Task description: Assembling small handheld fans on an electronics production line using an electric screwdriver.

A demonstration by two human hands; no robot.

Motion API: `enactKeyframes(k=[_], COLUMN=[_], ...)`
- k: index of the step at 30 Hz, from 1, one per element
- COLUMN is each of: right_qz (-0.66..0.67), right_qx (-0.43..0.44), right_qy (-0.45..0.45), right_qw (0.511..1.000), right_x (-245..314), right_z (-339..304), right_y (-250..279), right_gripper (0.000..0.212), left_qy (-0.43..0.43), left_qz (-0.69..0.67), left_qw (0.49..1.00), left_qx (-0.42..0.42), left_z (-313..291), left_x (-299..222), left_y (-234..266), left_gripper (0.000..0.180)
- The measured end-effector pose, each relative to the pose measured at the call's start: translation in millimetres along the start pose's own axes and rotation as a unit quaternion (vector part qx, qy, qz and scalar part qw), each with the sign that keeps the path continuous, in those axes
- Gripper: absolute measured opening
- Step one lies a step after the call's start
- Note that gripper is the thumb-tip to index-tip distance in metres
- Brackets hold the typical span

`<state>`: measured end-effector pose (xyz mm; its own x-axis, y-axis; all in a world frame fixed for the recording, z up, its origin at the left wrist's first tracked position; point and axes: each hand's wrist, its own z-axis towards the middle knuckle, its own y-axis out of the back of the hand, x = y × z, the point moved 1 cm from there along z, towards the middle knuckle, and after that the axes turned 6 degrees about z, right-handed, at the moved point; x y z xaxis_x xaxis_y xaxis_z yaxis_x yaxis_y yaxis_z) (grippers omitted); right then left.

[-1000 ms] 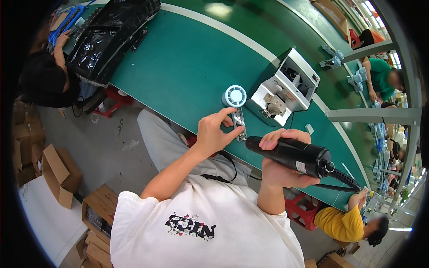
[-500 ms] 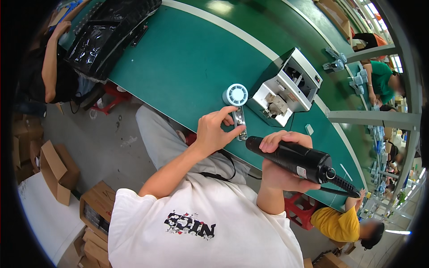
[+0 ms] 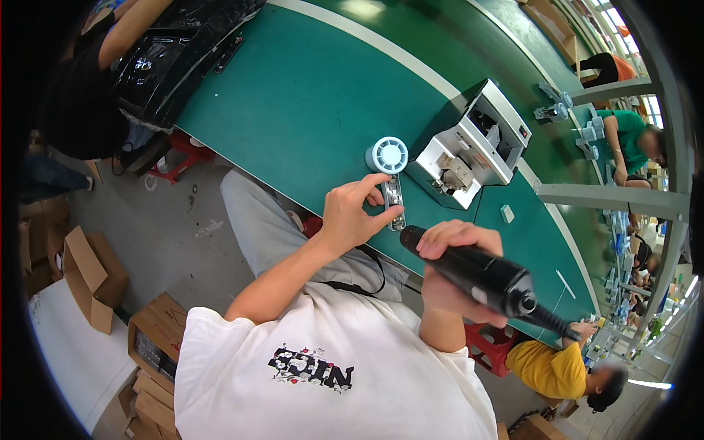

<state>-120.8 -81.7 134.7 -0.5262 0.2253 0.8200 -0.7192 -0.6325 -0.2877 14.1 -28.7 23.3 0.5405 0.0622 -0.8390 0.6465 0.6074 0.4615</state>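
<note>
My left hand (image 3: pixel 353 213) grips the handle of a small pale-blue handheld fan (image 3: pixel 389 155), thumb on one end and fingertips near the round head. The fan lies on the green table (image 3: pixel 293 95), its handle open with small parts inside. My right hand (image 3: pixel 462 268) is wrapped round a black electric screwdriver (image 3: pixel 480 275) with a coiled cord at its back end. The screwdriver is tilted, and its nose sits at the near end of the fan handle. Whether the bit touches a screw is too small to tell.
Beyond the fan stands a silver and black screw feeder machine (image 3: pixel 473 147). A small white block (image 3: pixel 507 213) lies to its right. A black plastic-wrapped bundle (image 3: pixel 172 62) covers the far left of the table. Other people sit along the bench; cardboard boxes (image 3: pixel 92 279) stand on the floor.
The back end of the screwdriver has swung slightly down and left, its nose staying near the fan handle. My left hand and the fan hold still. A person at left has shifted an arm.
</note>
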Motion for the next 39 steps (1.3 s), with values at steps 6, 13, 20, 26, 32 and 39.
enactKeyframes(k=[6,13,20,26,32,39], right_qz=[-0.008,-0.023,0.144,-0.022,0.003,0.075], right_qx=[0.069,0.165,-0.013,-0.158,-0.154,-0.109], right_qy=[0.03,0.07,0.012,-0.015,-0.041,-0.018], right_qw=[0.997,0.983,0.989,0.987,0.987,0.991], right_x=[-10,-11,34,13,5,19], right_z=[-4,4,70,112,97,26], right_y=[0,-3,23,38,38,28], right_gripper=[0.105,0.083,0.116,0.105,0.105,0.103], left_qy=[0.005,0.015,0.026,-0.027,-0.033,-0.028], left_qz=[-0.007,-0.006,0.011,0.079,0.088,0.09], left_qw=[1.0,1.0,0.999,0.997,0.996,0.996], left_qx=[0.0,-0.001,-0.017,-0.003,0.002,-0.002], left_z=[1,-1,-2,1,1,5], left_x=[0,-3,-4,-6,-7,-9], left_y=[0,-1,0,4,5,7], left_gripper=[0.048,0.049,0.044,0.037,0.039,0.036])
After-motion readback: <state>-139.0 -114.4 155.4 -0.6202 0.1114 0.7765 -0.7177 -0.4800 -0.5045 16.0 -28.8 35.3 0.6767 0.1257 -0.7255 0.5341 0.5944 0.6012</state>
